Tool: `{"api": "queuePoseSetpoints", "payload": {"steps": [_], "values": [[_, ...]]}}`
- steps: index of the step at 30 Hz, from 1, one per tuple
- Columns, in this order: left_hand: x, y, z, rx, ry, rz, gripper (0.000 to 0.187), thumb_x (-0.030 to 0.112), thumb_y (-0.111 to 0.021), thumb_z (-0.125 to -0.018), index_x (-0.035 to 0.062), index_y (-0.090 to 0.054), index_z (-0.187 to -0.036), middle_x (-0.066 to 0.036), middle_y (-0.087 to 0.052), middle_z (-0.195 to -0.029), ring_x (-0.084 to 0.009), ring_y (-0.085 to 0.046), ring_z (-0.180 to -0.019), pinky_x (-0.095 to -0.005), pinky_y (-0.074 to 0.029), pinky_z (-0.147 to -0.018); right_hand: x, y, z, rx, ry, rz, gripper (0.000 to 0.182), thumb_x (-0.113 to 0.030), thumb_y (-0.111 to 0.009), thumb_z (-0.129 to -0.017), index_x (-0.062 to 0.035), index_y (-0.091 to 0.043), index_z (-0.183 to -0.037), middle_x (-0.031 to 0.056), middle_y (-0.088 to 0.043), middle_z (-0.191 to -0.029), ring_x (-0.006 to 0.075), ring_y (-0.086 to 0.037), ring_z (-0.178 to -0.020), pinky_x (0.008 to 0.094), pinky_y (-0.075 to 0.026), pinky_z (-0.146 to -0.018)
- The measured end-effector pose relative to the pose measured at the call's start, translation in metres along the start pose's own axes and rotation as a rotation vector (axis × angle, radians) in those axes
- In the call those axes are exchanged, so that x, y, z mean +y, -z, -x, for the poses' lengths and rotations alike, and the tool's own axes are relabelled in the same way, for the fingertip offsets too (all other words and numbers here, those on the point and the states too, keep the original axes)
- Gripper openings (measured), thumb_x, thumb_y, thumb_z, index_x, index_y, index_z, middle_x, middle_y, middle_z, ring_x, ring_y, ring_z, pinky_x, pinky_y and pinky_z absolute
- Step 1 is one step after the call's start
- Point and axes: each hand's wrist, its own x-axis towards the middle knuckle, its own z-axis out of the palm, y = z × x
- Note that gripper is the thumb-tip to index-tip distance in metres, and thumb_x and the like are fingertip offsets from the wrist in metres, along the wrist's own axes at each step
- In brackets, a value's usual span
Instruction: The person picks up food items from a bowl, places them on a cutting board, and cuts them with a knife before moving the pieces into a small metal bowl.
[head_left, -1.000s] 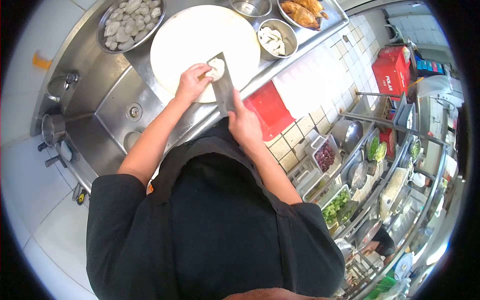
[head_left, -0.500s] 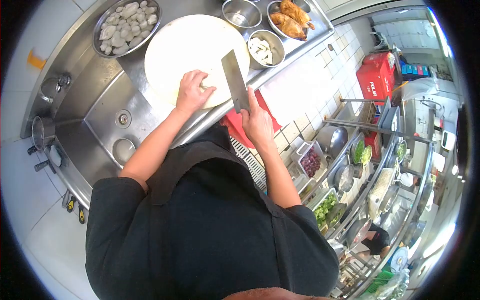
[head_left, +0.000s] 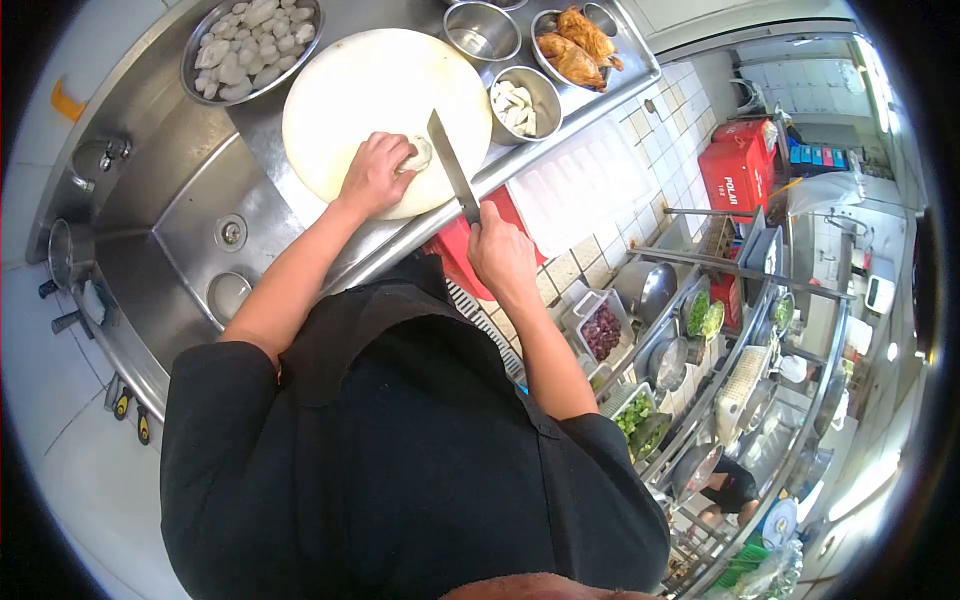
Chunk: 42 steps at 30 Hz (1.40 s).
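Observation:
My left hand (head_left: 376, 174) rests on the round white cutting board (head_left: 340, 85), fingers curled over a pale, whitish, rounded piece of food (head_left: 421, 153) whose kind I cannot make out. My right hand (head_left: 503, 253) is closed round the handle of a cleaver (head_left: 454, 165). Its blade is seen nearly edge-on, above the board's right side, a little apart from the pale piece. Cut white pieces (head_left: 516, 108) fill part of a steel bowl right of the board. Similar pale rounded lumps (head_left: 255, 42) lie in a large steel bowl at upper left.
A steel sink (head_left: 190, 240) lies left of the board. Behind are a metal bowl (head_left: 482, 30) and roasted poultry (head_left: 580, 50) in another bowl. A red container (head_left: 460, 262) stands below the counter edge. Shelving with trays and bowls lines the right; a person's dark clothing (head_left: 735, 487) shows beyond.
The cleaver has turned from showing its broad face to nearly edge-on. More of the pale piece shows beside my left fingers. The whole view has shifted slightly.

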Motion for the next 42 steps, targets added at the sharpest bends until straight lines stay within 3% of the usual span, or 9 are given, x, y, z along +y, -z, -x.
{"api": "queuePoseSetpoints", "payload": {"steps": [6,14,18,25,28,37,42], "values": [[0.001,0.003,-0.008,-0.047,-0.003,-0.033,0.034,0.014,-0.071,-0.076,0.0037,-0.066,-0.107,-0.014,-0.062,-0.117,-0.0344,-0.056,-0.11,-0.0447,-0.045,-0.093,-0.011,0.014,0.0,-0.059,0.075,0.057,0.015,-0.015,-0.049,-0.095,-0.0015,-0.053,-0.1,0.026,-0.067,-0.074,0.0471,-0.068,-0.073,0.0585,-0.053,-0.067],[-0.004,-0.002,-0.007,0.061,-0.079,0.012,0.035,0.009,-0.072,-0.072,0.0031,-0.065,-0.105,-0.013,-0.063,-0.109,-0.033,-0.057,-0.106,-0.0428,-0.047,-0.095,-0.004,0.004,0.001,-0.021,0.132,0.076,0.017,-0.018,-0.056,-0.097,-0.0022,-0.05,-0.093,0.0259,-0.065,-0.068,0.0458,-0.067,-0.067,0.0563,-0.052,-0.06],[-0.004,-0.001,-0.006,-0.013,-0.04,0.027,0.033,0.008,-0.074,-0.072,0.0029,-0.065,-0.103,-0.013,-0.062,-0.108,-0.0337,-0.056,-0.107,-0.0423,-0.047,-0.097,-0.004,-0.027,-0.028,-0.014,0.17,0.107,0.019,-0.018,-0.057,-0.097,0.0001,-0.053,-0.094,0.0262,-0.066,-0.07,0.0446,-0.069,-0.067,0.0535,-0.054,-0.058],[-0.005,0.005,0.003,0.064,-0.012,0.095,0.029,0.005,-0.07,-0.075,0.0016,-0.064,-0.103,-0.015,-0.061,-0.107,-0.036,-0.057,-0.108,-0.0429,-0.048,-0.097,-0.014,0.002,-0.023,-0.017,0.148,0.079,0.022,-0.021,-0.057,-0.098,0.0005,-0.054,-0.095,0.0261,-0.067,-0.072,0.045,-0.068,-0.067,0.0545,-0.054,-0.061],[-0.008,0.003,0.005,0.063,-0.023,0.099,0.029,0.005,-0.07,-0.077,0.0006,-0.064,-0.105,-0.017,-0.061,-0.109,-0.0376,-0.057,-0.109,-0.0441,-0.047,-0.097,-0.029,0.021,-0.011,-0.081,0.075,0.1,0.014,-0.013,-0.058,-0.091,-0.0001,-0.057,-0.095,0.0246,-0.07,-0.075,0.0435,-0.071,-0.075,0.0525,-0.056,-0.07],[-0.006,0.0,0.005,0.056,0.002,0.093,0.029,0.004,-0.07,-0.073,0.0009,-0.064,-0.101,-0.015,-0.061,-0.108,-0.036,-0.057,-0.108,-0.0425,-0.048,-0.097,-0.018,-0.03,-0.03,-0.11,0.104,0.152,0.013,-0.013,-0.052,-0.093,-0.0006,-0.056,-0.096,0.0236,-0.07,-0.075,0.0429,-0.072,-0.075,0.0539,-0.057,-0.069],[-0.009,0.002,0.004,0.083,0.009,0.113,0.027,0.003,-0.071,-0.074,0.0014,-0.064,-0.1,-0.015,-0.062,-0.108,-0.0357,-0.057,-0.108,-0.0422,-0.048,-0.096,-0.017,-0.013,-0.039,-0.065,0.097,0.09,0.023,-0.021,-0.057,-0.098,0.0012,-0.057,-0.097,0.0284,-0.068,-0.076,0.0461,-0.069,-0.073,0.0576,-0.054,-0.068]]}}
